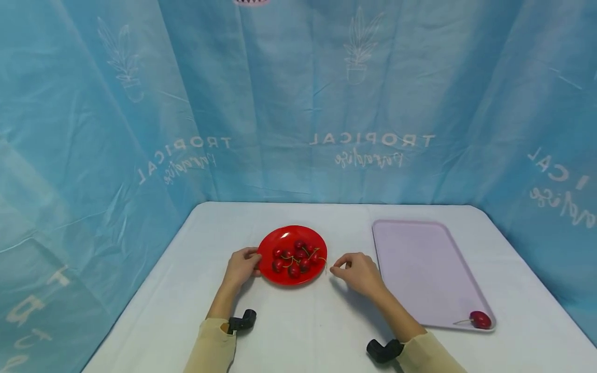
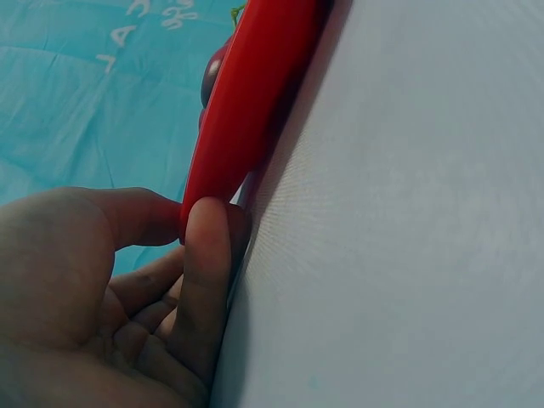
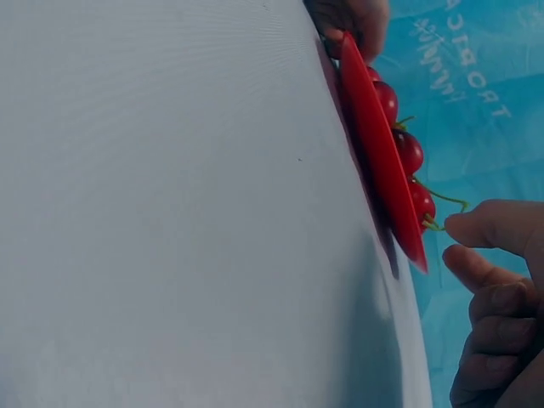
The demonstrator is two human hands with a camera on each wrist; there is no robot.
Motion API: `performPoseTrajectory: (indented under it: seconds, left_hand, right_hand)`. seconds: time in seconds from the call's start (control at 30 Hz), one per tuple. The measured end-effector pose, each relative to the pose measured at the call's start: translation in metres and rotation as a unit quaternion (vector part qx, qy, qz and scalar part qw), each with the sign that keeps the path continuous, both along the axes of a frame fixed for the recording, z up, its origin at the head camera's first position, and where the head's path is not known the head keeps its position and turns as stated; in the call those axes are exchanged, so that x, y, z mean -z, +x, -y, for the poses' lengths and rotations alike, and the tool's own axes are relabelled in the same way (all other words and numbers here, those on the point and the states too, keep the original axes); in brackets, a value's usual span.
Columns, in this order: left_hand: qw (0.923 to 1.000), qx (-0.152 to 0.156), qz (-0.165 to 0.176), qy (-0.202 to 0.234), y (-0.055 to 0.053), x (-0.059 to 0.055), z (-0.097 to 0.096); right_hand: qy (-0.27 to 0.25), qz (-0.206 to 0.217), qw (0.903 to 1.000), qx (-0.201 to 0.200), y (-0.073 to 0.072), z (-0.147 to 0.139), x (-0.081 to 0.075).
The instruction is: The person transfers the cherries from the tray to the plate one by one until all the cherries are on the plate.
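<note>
On the white table my left hand (image 1: 240, 268) pinches the left rim of a round red plate (image 1: 286, 233), thumb on top and fingers beneath, as the left wrist view shows. Several dark red cherries (image 1: 294, 271) with green stems lie in a cluster on the plate. Just off the plate's right rim is my right hand (image 1: 360, 273). In the right wrist view its thumb and index finger (image 3: 497, 225) are a little apart, with nothing between them, beside a thin cherry stem (image 3: 446, 199). The other fingers of that hand are curled.
A pale lilac tray (image 1: 415, 269) lies on the right of the table, with a single cherry (image 1: 480, 320) and its stem at the near right corner. Blue printed curtains (image 1: 280, 103) hang behind and beside the white tabletop (image 1: 298, 331).
</note>
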State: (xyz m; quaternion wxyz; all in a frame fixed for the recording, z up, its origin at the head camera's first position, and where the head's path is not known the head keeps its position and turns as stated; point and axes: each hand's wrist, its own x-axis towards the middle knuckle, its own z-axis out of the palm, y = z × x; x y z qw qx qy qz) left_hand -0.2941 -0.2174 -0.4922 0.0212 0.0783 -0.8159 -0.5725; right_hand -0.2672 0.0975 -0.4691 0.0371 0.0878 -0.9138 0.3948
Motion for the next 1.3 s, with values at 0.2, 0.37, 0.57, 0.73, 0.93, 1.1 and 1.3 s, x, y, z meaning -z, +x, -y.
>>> performPoseTrajectory:
  seconds: [0.2, 0.37, 0.57, 0.73, 0.93, 1.1, 1.3]
  left_hand:
    - [1.0000, 0.006, 0.003, 0.004, 0.001, 0.000, 0.001]
    - [1.0000, -0.002, -0.001, 0.000, 0.001, 0.000, 0.001]
    - [1.0000, -0.001, 0.004, -0.002, 0.002, 0.002, 0.001]
    - [1.0000, 0.001, -0.005, -0.001, 0.002, 0.001, 0.001]
    - [1.0000, 0.000, -0.004, -0.001, 0.000, -0.003, 0.001]
    - [0.9999, -0.005, -0.006, -0.007, -0.001, -0.005, 0.003]
    - [1.0000, 0.000, -0.003, -0.002, 0.002, -0.002, 0.002]
  right_hand:
    - [-0.009, -0.008, 0.9999, -0.005, 0.006, -0.008, -0.002]
    - [-0.019, -0.009, 0.9998, 0.000, 0.010, -0.018, -0.003]
    - [-0.023, 0.002, 0.9997, 0.005, 0.016, -0.032, -0.005]
    - [-0.016, -0.001, 0.9999, 0.005, 0.019, -0.044, -0.009]
    - [-0.008, -0.001, 1.0000, 0.001, 0.022, -0.061, -0.014]
    - [0.003, -0.004, 1.0000, -0.005, 0.025, -0.075, -0.015]
    - [0.007, 0.007, 0.9999, 0.008, 0.036, -0.095, -0.006]
